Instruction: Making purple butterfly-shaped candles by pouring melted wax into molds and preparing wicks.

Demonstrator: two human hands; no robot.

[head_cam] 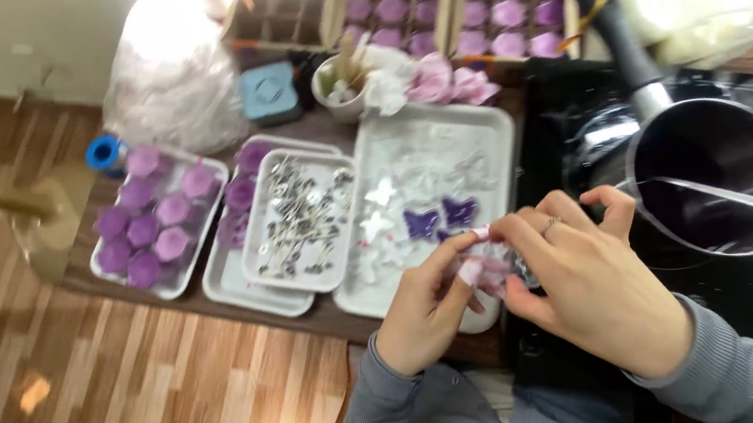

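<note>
Both hands, the left hand [421, 308] and right hand [584, 287], pinch a small pale mould piece [487, 265] at the white tray's [490, 132] 6 o'clock edge; two purple butterflies [441, 218] lie finished, other cavities pale.

Bright light blows out the plastic bag [171, 65] at the top to white glare. Sunny patches dot the floor [134, 409]. The whole picture is softly blurred, and both hands [518, 290] are smeared.
</note>
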